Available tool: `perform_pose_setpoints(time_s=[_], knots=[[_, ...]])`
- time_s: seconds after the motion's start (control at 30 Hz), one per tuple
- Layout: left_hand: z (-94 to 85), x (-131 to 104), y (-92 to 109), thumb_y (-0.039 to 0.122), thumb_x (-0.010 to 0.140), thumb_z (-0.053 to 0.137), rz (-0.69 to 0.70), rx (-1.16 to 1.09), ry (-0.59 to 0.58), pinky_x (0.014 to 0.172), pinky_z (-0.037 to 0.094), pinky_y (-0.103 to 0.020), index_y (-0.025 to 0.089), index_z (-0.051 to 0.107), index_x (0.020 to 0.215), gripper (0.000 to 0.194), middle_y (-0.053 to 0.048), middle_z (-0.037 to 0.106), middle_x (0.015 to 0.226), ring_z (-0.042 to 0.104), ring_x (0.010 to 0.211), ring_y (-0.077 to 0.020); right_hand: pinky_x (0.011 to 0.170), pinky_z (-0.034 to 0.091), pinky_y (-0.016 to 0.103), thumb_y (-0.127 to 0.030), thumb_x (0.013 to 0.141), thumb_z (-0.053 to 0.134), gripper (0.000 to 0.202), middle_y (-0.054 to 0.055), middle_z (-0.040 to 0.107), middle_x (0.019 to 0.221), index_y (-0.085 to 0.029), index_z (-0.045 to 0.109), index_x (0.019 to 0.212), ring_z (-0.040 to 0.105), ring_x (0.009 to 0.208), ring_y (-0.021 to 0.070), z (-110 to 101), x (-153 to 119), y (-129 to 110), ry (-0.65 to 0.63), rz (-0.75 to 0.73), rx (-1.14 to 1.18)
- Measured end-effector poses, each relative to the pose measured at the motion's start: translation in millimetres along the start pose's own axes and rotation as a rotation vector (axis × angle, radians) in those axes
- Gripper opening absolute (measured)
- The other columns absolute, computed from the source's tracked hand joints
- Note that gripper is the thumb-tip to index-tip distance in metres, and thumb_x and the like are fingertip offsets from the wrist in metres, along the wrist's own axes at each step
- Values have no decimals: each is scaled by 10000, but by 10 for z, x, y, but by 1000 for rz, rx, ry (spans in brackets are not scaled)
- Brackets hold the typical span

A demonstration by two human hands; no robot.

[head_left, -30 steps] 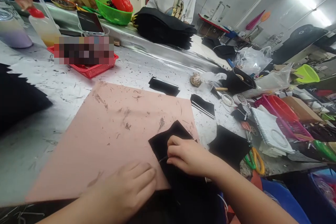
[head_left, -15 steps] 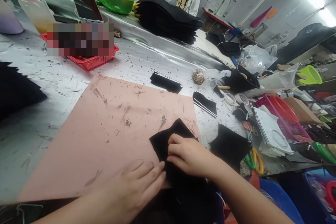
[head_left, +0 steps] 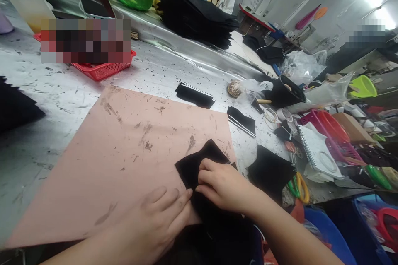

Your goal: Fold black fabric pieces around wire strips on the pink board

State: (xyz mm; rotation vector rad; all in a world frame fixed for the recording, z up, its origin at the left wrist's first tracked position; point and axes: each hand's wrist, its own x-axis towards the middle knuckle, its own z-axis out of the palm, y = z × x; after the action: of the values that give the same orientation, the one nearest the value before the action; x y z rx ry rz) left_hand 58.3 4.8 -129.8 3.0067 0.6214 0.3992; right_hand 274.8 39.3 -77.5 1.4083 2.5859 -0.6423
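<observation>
A piece of black fabric (head_left: pixel 190 166) lies over the lower right part of a stained pink sheet (head_left: pixel 102 165) on the table. My right hand (head_left: pixel 224 184) has its fingers bent and pressed together on this fabric, gripping it near the middle. Beside it, my left hand (head_left: pixel 161 217) rests flat with fingers stretched out on the pink sheet, fingertips touching the fabric's left edge. Further black material hangs in shadow below the table edge. Another black fabric piece (head_left: pixel 270 169) lies right of the pink sheet, near green-and-yellow-handled scissors (head_left: pixel 301 188).
Small black stacks (head_left: pixel 195 95) lie beyond the sheet. A red basket (head_left: pixel 102 70), a glue bottle (head_left: pixel 26 2) and a phone (head_left: pixel 95 1) stand back left. A spiral notebook (head_left: pixel 320 149) is at right. Behind a tall black fabric stack (head_left: pixel 197 16), a person in white sits at a sewing machine.
The view has shifted slightly, so table items appear a little further left. Both hands keep nearly the same pose on the black fabric. The hand at the glue bottle has mostly left view.
</observation>
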Motion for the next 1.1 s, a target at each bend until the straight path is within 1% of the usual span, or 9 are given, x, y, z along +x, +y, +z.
perform_pose_setpoints(time_s=[0.1, 0.23, 0.4, 0.57, 0.67, 0.73, 0.83, 0.97, 1.1], knots=[[9, 13, 0, 328, 860, 455, 8, 43, 10, 832, 311, -357, 180, 528, 1195, 373, -41, 574, 1224, 487, 974, -234, 596, 408, 262, -290, 771, 615, 159, 28, 536, 832, -170, 568, 678, 517, 698, 146, -32, -70, 83, 54, 74, 2], [-14, 60, -18, 327, 827, 499, 23, 31, 17, 802, 312, -356, 182, 561, 1150, 360, -42, 597, 1184, 491, 907, -228, 785, 412, 344, -207, 721, 619, 77, 35, 544, 854, -175, 554, 695, 529, 810, 181, -60, -162, 219, 148, 156, 42], [-67, 211, -34, 209, 782, 493, 23, 29, 92, 774, 319, -334, 178, 596, 1077, 314, -22, 646, 1048, 492, 853, -205, 833, 386, 361, -169, 739, 603, 58, 36, 548, 883, -170, 563, 696, 528, 819, 172, -66, -154, 290, 129, 158, 52], [34, 431, -52, 208, 817, 457, -25, 62, 80, 690, 329, -337, 122, 564, 1127, 339, -46, 623, 832, 479, 722, -194, 826, 382, 358, -173, 746, 614, 48, 30, 541, 871, -169, 584, 708, 527, 810, 164, -52, -99, 294, 110, 136, 33], [97, 555, -65, 248, 791, 502, -3, 58, -15, 589, 309, -320, 82, 572, 1130, 384, -53, 586, 731, 449, 646, -187, 828, 378, 359, -190, 756, 614, 45, 33, 549, 884, -170, 597, 721, 534, 821, 168, -55, -82, 281, 99, 138, -4], [107, 620, -67, 266, 786, 510, 0, 48, -100, 569, 305, -314, 76, 569, 1150, 415, -68, 588, 740, 448, 639, -189, 800, 386, 362, -248, 762, 628, 91, 41, 555, 870, -169, 601, 726, 539, 806, 182, -74, -91, 284, 89, 198, -47], [112, 672, -70, 304, 780, 520, -15, 30, -190, 586, 326, -318, 78, 527, 1217, 492, -87, 601, 774, 469, 663, -197, 684, 402, 338, -370, 728, 665, 214, 46, 557, 824, -172, 585, 718, 540, 736, 197, -113, -153, 340, 100, 398, -48], [172, 665, -94, 351, 756, 562, -36, -2, -162, 593, 337, -314, 100, 516, 1239, 546, -57, 592, 729, 480, 653, -190, 582, 384, 276, -290, 741, 606, 118, 3, 562, 723, -197, 534, 732, 539, 662, 169, -98, -284, 485, 148, 592, 229], [240, 636, -126, 459, 713, 610, -14, 3, -77, 580, 337, -323, 79, 563, 1189, 610, -57, 598, 702, 471, 621, -193, 577, 372, 262, -220, 776, 491, 109, -21, 536, 654, -205, 478, 669, 517, 632, 152, -2, -352, 599, 227, 661, 416]])
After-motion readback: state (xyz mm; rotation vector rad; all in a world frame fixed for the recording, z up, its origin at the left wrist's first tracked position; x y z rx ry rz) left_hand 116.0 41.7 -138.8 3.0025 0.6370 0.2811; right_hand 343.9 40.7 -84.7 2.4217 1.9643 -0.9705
